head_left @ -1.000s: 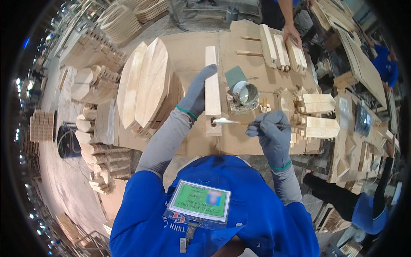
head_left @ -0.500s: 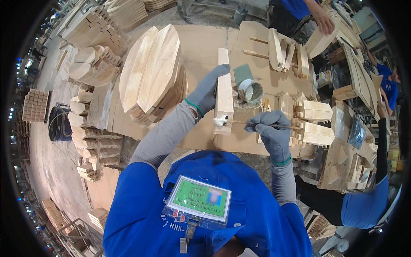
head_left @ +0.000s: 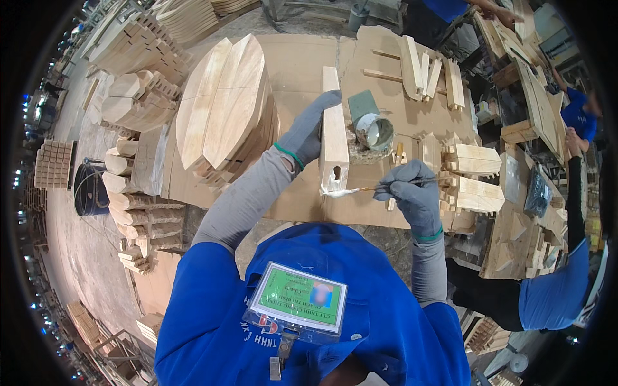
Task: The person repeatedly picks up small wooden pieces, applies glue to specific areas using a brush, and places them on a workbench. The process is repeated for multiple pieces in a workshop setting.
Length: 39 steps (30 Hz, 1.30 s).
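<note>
**Gluing a wooden block: risks and containers**

Overhead, head view. Left hand (head_left: 308,132) has its grip closed around the upright wooden block (head_left: 334,138); right hand (head_left: 412,193) pinches a thin brush (head_left: 360,189) at the block's near end. Excess glue could drip onto the table (head_left: 290,58). Just right of the block, the round can (head_left: 374,130) holds pale glue.

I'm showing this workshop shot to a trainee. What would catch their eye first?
First, the two grey-gloved hands at the centre: the left hand grips an upright wooden block, while the right hand holds a thin brush with its white-coated tip at the block's lower end. Just behind stands a small open can, and to the left a stack of oval wooden panels.
</note>
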Motion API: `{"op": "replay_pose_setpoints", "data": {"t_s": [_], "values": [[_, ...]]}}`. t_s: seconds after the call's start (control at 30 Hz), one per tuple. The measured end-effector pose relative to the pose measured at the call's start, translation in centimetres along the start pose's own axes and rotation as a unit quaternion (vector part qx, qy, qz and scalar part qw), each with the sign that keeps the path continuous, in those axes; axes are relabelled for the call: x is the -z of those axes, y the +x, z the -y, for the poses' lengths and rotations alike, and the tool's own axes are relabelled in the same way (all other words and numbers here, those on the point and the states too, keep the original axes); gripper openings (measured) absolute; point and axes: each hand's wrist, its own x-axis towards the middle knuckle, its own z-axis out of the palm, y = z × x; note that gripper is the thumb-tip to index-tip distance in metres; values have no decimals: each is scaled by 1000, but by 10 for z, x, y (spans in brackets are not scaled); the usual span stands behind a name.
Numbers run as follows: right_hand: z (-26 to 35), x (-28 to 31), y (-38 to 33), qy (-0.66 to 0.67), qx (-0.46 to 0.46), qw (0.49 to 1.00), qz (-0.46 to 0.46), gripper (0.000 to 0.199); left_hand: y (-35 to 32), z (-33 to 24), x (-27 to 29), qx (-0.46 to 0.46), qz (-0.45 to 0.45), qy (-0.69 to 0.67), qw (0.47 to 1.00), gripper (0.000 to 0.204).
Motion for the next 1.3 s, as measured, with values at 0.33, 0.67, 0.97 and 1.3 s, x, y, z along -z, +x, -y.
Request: {"op": "replay_pose_setpoints", "data": {"t_s": [0.33,0.67,0.97,1.3], "values": [[-7,6,-3,7,1,1000,-22,8,6,-3,9,-7,3,-39,999,48],[-15,-5,2,2,16,998,-67,7,26,6,26,0,11,-105,994,46],[27,-49,6,-197,113,963,-144,7,28,13,32,-16,-54,-148,987,48],[31,-72,7,-634,257,729,-29,16,33,22,21,-62,-145,-105,982,35]]}}
